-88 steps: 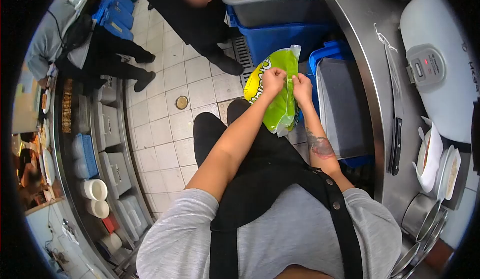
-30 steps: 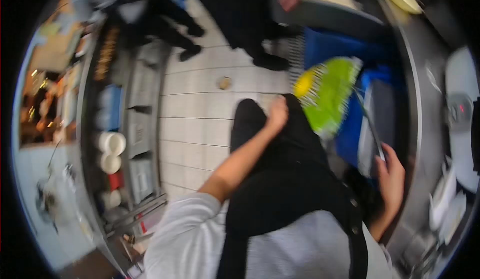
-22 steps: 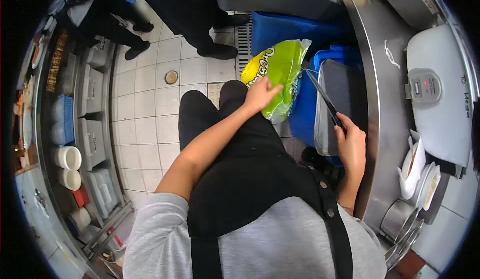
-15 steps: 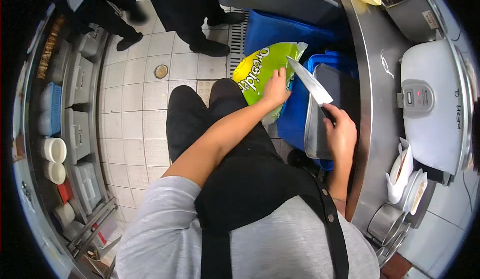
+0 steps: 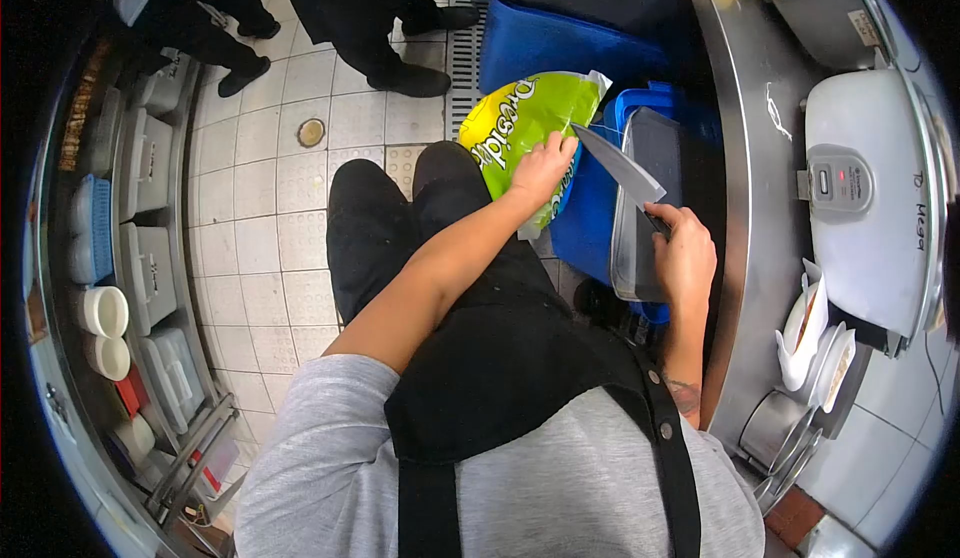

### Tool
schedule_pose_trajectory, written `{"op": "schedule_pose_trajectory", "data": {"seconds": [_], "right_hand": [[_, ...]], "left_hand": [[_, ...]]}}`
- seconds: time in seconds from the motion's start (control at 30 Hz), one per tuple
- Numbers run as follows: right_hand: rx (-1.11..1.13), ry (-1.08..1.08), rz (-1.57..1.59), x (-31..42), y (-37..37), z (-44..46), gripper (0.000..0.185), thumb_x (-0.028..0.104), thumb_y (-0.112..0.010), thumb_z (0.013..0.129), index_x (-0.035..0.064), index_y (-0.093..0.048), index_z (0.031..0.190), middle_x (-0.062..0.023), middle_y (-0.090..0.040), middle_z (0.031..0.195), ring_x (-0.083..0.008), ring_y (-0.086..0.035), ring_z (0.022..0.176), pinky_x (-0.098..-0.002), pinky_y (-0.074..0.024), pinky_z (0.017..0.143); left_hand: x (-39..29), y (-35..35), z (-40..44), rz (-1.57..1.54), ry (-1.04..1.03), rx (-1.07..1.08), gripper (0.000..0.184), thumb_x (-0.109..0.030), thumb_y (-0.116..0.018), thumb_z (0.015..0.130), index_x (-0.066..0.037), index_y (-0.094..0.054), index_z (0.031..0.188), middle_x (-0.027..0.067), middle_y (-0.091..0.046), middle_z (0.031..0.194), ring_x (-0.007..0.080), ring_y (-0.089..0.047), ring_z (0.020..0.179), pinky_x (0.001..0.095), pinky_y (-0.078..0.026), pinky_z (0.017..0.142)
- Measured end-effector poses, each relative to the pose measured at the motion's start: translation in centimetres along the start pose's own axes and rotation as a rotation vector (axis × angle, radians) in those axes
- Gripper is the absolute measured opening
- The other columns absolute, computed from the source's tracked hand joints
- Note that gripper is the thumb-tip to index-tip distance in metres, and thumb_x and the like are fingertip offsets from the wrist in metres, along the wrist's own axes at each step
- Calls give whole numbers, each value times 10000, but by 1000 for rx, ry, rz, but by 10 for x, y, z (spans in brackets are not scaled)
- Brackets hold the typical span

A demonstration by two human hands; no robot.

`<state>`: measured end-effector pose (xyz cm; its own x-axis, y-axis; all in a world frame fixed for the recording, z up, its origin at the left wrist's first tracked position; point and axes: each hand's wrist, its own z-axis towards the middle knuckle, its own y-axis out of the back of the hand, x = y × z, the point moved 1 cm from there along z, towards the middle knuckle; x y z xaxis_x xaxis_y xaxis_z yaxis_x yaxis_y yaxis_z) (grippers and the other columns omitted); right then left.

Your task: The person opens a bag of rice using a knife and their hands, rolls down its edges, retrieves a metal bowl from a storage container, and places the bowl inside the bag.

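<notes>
A green and yellow plastic bag (image 5: 520, 108) with large white lettering lies by the blue bins, above my knees. My left hand (image 5: 545, 171) is on the bag near its right edge, its fingers bent together at the plastic. In my right hand (image 5: 684, 253) is the black handle of a large knife (image 5: 625, 170). The blade points up and left, and its tip is close to the fingertips of my left hand. A thin string shows beside the tip. Whether the tip touches the bag or the string I cannot tell.
A grey tray (image 5: 655, 158) stands in a blue bin (image 5: 585, 218). On the right runs a steel counter (image 5: 750, 108) with a rice cooker (image 5: 870, 208), plates and a pot. Shelves with lidded containers (image 5: 150, 163) line the left. Two people in dark trousers stand at the top.
My right hand took up the knife and brought its blade up to the bag. My left hand left the bag, then returned to it. The view has shifted.
</notes>
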<state>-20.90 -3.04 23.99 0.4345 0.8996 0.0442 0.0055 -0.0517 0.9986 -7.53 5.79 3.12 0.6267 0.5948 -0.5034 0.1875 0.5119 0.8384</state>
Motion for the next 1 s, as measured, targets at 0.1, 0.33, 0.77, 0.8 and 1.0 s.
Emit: {"op": "schedule_pose_trajectory", "data": {"seconds": [0.1,0.33,0.77,0.8,1.0], "right_hand": [[5,7,-15,2,1,2,351,-33,-572,682,142,-668,971,-117,-604,876,-320,-598,818,-414,-475,707],[3,65,85,-6,-13,6,351,-36,-607,676,124,-666,982,-120,-606,881,-322,-597,817,-401,-471,718],[54,91,152,-14,-13,3,333,-27,-621,693,88,-652,1004,-138,-614,933,-328,-597,857,-388,-467,747],[50,110,157,-15,-15,4,323,-22,-621,699,82,-650,1004,-145,-617,940,-329,-599,861,-384,-469,752],[104,-16,520,-38,-73,4,259,54,-592,790,52,-635,1046,-136,-635,769,-208,-604,644,-313,-480,633]], "left_hand": [[3,-6,-2,14,-28,-6,227,-14,-511,767,-83,-392,947,134,-463,883,297,-599,756,401,-526,587],[12,-4,-8,-122,-45,-69,219,2,-499,770,-63,-395,951,156,-481,898,345,-584,765,440,-507,636],[18,0,-13,-299,48,-76,231,69,-455,758,-24,-385,958,214,-494,906,411,-564,795,467,-471,664],[18,-1,-13,-284,57,-82,212,52,-459,768,-24,-386,952,210,-498,898,402,-572,788,464,-479,654],[22,-3,-9,-298,142,-131,187,33,-461,786,-13,-387,951,213,-512,891,399,-583,781,466,-494,644]]}}
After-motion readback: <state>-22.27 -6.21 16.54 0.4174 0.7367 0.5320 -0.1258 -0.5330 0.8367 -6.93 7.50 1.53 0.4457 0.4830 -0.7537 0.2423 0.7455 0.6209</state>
